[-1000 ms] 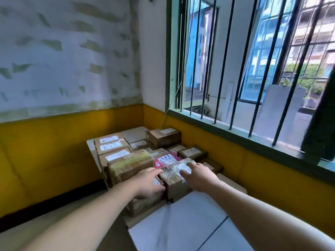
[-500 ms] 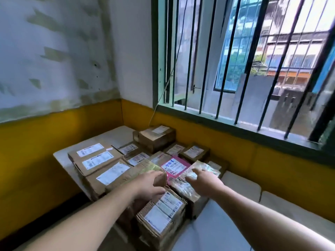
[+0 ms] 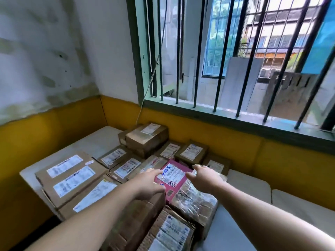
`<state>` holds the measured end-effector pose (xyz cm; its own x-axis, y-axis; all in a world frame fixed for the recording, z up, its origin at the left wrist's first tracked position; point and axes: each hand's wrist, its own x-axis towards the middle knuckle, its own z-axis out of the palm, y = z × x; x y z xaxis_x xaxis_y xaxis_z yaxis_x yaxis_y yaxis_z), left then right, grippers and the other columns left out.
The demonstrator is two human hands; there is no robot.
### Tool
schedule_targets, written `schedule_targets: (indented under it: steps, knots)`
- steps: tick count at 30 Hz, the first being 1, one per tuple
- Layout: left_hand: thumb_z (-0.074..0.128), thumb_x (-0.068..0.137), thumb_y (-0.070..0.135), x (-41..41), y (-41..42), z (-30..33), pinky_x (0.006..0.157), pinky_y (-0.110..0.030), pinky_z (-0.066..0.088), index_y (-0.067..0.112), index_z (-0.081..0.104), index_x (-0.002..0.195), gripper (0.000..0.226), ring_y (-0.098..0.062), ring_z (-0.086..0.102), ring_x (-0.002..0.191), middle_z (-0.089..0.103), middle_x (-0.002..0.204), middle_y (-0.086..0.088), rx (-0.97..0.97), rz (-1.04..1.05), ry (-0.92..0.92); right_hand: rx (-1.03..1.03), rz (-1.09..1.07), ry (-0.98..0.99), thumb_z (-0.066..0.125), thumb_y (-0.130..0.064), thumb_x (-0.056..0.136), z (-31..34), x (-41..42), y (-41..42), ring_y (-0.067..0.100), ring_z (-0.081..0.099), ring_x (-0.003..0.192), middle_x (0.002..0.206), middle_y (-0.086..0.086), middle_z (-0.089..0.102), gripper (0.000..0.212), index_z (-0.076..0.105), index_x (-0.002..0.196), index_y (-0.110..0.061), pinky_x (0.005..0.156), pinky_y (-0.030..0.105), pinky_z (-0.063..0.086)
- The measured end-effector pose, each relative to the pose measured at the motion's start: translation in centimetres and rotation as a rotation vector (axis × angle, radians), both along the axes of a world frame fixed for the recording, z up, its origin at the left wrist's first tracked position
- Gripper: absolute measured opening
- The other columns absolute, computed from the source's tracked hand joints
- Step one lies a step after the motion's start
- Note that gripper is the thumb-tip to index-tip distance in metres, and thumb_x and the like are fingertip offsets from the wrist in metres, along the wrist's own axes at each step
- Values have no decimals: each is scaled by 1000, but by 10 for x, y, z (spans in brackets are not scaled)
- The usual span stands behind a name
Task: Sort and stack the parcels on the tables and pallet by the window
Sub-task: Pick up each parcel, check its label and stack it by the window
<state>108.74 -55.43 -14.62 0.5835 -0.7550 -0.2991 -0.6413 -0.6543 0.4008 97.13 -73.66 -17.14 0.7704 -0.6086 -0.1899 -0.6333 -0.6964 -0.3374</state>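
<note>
Corner lot, parcels on a white bench [image 3: 101,140] beneath a barred window [image 3: 235,57], listed left to right.

1. Two long flat cartons [image 3: 72,176], stacked at the bench's left edge, each with a white label on top; a third labelled carton [image 3: 94,196] lies just beside them, nearer the camera.
2. Left hand [image 3: 146,185], reaching forward over a brown carton [image 3: 141,220]; grip loose, fingers curled, fingertips [image 3: 157,171] touching the left edge of the pink parcel, nothing lifted.
3. Small labelled boxes [image 3: 125,163], packed close together, behind the left hand.
4. Brown box [image 3: 146,136] standing highest, on top of others, near the yellow wall under the sill.
5. Pink parcel [image 3: 174,180], flat, white label with blue handwriting and a red stamp, lying in the middle of the pile between the two hands.
6. Corrugated box [image 3: 170,232] with a printed label, nearest the camera, at the bottom edge.
7. Clear-wrapped parcel [image 3: 195,200], crinkled film, touching the pink parcel's right side.
8. Right hand [image 3: 204,180], over the wrapped parcel; grip half-spread, fingers at the pink parcel's right corner; whether they press it cannot be told.
9. Two labelled boxes [image 3: 192,151] behind the right hand.
10. A second white bench [image 3: 250,185], to the right.
</note>
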Motion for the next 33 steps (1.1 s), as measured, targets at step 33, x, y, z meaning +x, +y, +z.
schedule_targets:
  steps: [33]
  knots:
    - [69,85,35,20,-126,-64,100,-36,46,23,36,146,70,-23,53,122,46,144,-6,-5,-282,371,352,-624,-161,55,-49,94,-57,-14,-38,28,51,128,150,6,46,69,28,153,-23,100,37,44]
